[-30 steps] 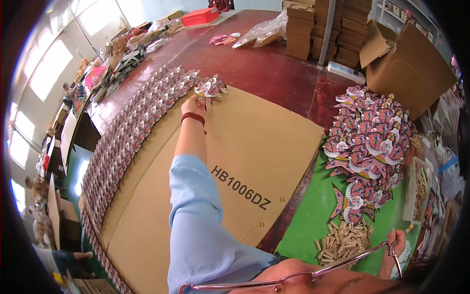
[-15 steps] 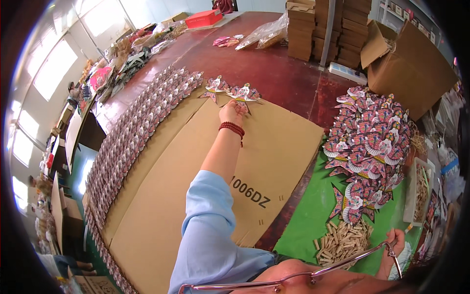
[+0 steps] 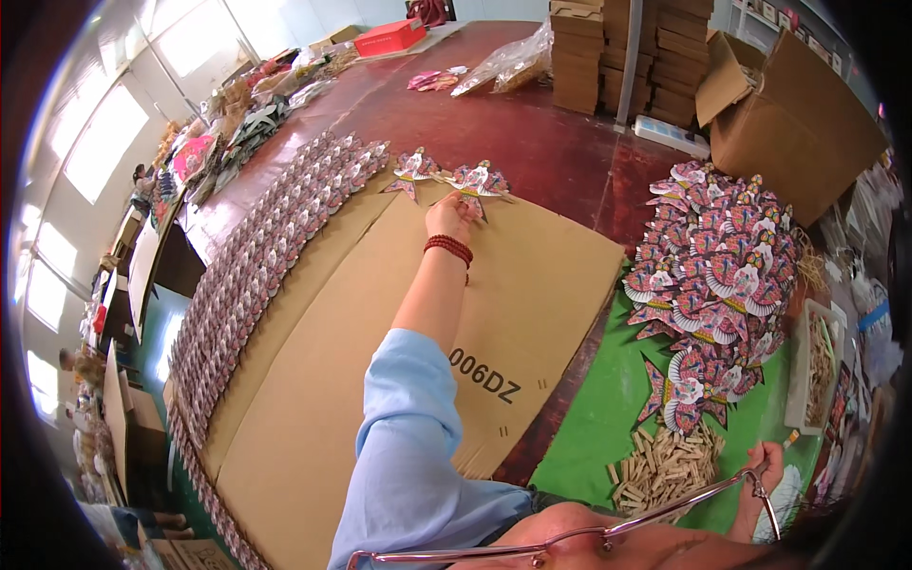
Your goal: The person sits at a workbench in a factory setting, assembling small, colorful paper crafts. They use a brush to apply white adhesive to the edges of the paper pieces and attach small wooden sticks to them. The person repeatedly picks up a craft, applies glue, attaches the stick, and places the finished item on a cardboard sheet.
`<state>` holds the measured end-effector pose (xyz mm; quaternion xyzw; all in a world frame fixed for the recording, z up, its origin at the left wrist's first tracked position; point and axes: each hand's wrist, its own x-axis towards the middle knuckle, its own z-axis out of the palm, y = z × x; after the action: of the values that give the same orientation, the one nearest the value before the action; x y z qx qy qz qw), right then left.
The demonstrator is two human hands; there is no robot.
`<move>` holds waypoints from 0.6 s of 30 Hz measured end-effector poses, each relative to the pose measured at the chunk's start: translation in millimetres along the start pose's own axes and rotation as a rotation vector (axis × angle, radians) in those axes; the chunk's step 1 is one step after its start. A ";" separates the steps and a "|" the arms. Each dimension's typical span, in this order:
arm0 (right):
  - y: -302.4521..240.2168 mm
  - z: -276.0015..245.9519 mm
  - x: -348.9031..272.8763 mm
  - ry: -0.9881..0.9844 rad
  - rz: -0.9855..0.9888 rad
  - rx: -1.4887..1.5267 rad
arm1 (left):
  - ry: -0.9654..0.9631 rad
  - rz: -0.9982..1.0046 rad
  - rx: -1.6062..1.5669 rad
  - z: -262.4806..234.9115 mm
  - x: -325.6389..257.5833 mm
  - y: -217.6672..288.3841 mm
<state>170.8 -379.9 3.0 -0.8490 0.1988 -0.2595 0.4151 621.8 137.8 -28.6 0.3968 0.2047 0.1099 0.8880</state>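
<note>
My left hand (image 3: 450,218), with a red bead bracelet on its wrist, reaches far across a large flat cardboard sheet (image 3: 370,313). Its fingers are closed on the tail of a printed bird-shaped cut-out (image 3: 480,178) at the sheet's far edge. A second bird-shaped cut-out (image 3: 414,168) lies just left of it. Down at the lower right, my right hand (image 3: 763,467) is closed on a thin stick whose orange tip (image 3: 791,438) shows; glasses partly cover this hand. Beside it lies a pile of small wooden clothespins (image 3: 667,467) on a green mat (image 3: 584,432).
Dense rows of overlapping cut-outs (image 3: 256,256) line the sheet's left side. A heap of cut-outs (image 3: 717,275) covers the mat's far part. A tray (image 3: 803,370) stands at the right. Stacked cartons (image 3: 578,62), an open box (image 3: 798,123) and a red box (image 3: 390,38) stand farther back.
The view has shifted slightly. My left hand stays at the same bird-shaped cut-out, and my right hand keeps its place with the stick.
</note>
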 end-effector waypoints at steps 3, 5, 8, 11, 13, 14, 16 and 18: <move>-10.3 -1.8 2.0 -0.011 0.100 0.015 | -0.005 -0.003 0.003 -7.5 2.0 0.2; -4.9 0.1 3.3 0.006 0.091 0.021 | -0.020 -0.008 0.004 -14.1 8.3 0.6; -8.7 -1.1 4.5 -0.018 0.063 -0.019 | -0.009 -0.021 0.026 -18.1 13.9 -0.7; -1.6 -2.4 0.8 0.013 0.062 0.033 | 0.021 -0.021 0.059 -9.0 7.6 -3.5; -4.6 -2.3 0.6 -0.006 0.059 0.013 | 0.032 -0.017 0.086 -9.2 5.0 -1.8; -7.0 -1.9 0.8 -0.016 0.057 0.003 | 0.044 -0.021 0.081 -8.9 3.8 -1.9; -14.0 2.5 1.9 -0.006 0.077 -0.002 | 0.072 -0.023 0.072 -7.5 -1.1 2.9; -16.6 3.6 3.7 -0.006 0.075 0.003 | 0.026 -0.015 0.051 -17.1 7.3 -1.8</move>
<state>177.9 -370.3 15.6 -0.8410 0.2289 -0.2414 0.4266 620.6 150.5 -42.2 0.4165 0.2221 0.1030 0.8756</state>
